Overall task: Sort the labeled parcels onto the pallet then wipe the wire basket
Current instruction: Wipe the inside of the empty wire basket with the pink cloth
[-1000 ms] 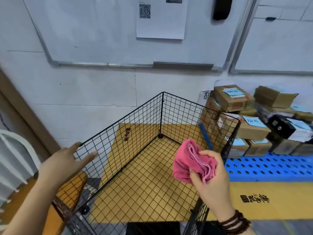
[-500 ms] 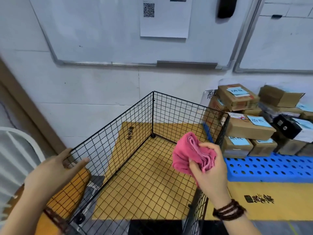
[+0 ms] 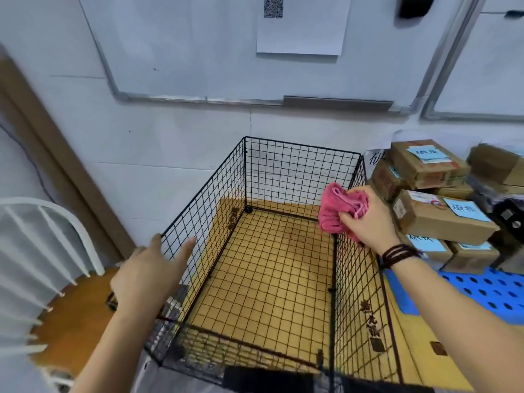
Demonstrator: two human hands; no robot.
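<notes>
Against the wall [image 3: 170, 143], below a whiteboard [image 3: 184, 46], wire basket [image 3: 300, 148] sits on yellow flooring [image 3: 419, 344]; left hand [image 3: 147, 276] at its left rim, fingers apart; right hand [image 3: 365, 219] clenches pink cloth [image 3: 331, 211] at its right rim; parcels [image 3: 436, 219] stacked on blue pallet [image 3: 487, 290]

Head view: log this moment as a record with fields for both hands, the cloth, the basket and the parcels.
left hand: fingers straight, at the top edge of the wire basket left wall
right hand: grips the bunched pink cloth at the top of the right wall
basket: black mesh, no lid, standing on the yellow floor
parcels: blue-labelled cardboard boxes stacked on the blue pallet, right of the basket
</notes>
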